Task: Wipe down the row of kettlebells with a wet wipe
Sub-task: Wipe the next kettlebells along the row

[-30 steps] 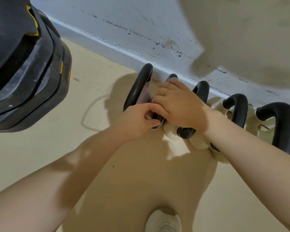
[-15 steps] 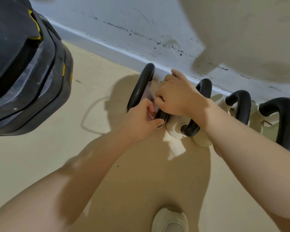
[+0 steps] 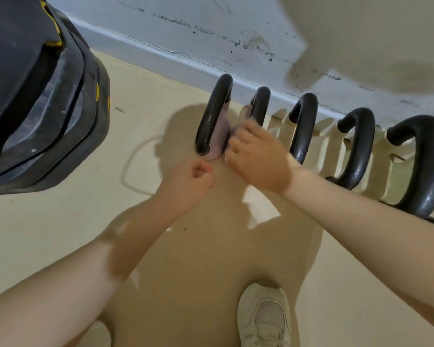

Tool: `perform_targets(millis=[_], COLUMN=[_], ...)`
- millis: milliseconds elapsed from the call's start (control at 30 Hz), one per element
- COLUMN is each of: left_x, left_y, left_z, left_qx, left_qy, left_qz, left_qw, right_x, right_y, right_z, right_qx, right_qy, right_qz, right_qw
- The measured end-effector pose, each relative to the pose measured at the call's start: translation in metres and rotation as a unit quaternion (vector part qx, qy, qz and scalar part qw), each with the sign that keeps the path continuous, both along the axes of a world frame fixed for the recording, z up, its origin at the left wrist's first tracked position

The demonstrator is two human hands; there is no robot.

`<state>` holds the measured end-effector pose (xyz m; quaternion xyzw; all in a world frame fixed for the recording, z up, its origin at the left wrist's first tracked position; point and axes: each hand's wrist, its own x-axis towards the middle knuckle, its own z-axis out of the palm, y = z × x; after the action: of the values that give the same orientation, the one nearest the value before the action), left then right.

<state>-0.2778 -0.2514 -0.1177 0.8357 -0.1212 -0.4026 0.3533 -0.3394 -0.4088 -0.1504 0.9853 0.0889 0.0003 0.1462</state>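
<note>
Left hand (image 3: 188, 181) withdrawn; right hand (image 3: 256, 156) on kettlebell (image 3: 259, 106).

This looks like a gym or home workout room. A row of kettlebells (image 3: 306, 128) with black handles and cream bodies stands on the beige floor (image 3: 60, 234), lined up just in front of a scuffed pale wall (image 3: 186, 28) and its baseboard. Left of the kettlebells, well apart from them, looms a stack of black weight plates (image 3: 40, 96) with yellow markings. Nearer than the kettlebells, a white sneaker (image 3: 263, 319) rests on the floor.
</note>
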Motion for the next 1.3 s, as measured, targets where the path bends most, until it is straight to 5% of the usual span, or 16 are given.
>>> perform_targets(millis=[200,333,467,767,1067,1167,1300], left_x=[0.007,0.009,-0.001,0.004,0.012,0.011,0.011], left_y=[-0.002,-0.004,-0.016,-0.028,-0.03,-0.028,-0.026], left_z=[0.004,0.008,0.008,0.004,0.004,0.006,0.0], left_qx=[-0.062,-0.079,-0.096,-0.097,-0.077,-0.085,-0.095], left_qy=[0.046,0.055,0.066,0.058,0.14,0.164,0.15], left_qz=[0.05,0.052,0.013,-0.029,0.008,0.027,0.032], left_qw=[0.996,0.994,0.993,0.993,0.987,0.982,0.984], right_x=[-0.008,0.015,0.034,0.023,-0.013,-0.015,0.001], right_y=[0.011,0.007,0.015,0.028,0.085,0.09,0.078], right_z=[-0.02,-0.001,0.019,0.011,-0.036,-0.044,-0.018], right_qx=[0.017,0.133,0.445,0.648,0.663,0.651,0.613], right_qy=[-0.024,-0.064,-0.061,-0.165,-0.211,-0.19,-0.185], right_qz=[-0.018,-0.207,-0.421,-0.493,-0.43,-0.487,-0.484], right_qw=[0.999,0.967,0.788,0.556,0.575,0.551,0.597])
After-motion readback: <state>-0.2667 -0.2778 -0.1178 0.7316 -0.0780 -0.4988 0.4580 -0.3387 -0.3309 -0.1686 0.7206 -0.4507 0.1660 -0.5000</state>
